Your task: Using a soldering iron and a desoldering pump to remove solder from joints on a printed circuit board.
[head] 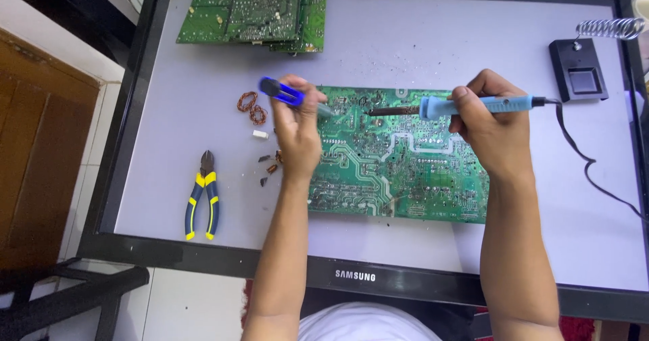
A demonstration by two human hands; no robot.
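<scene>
A green circuit board (399, 172) lies solder-side up on a flat monitor screen (405, 50). My right hand (490, 128) grips a light-blue soldering iron (466, 106), whose dark tip points left at the board's upper middle. My left hand (296, 135) holds a blue-handled tool (284, 92) at the board's upper left corner, its metal end resting against the board near the iron's tip.
Yellow-and-blue cutters (203, 196) lie at the left. Small copper coils (251, 107) and loose parts (265, 162) sit beside my left hand. Stacked green boards (253, 10) are at the top. A black iron stand (581, 74) with a spring holder is at right; the black cord (588, 165) trails right.
</scene>
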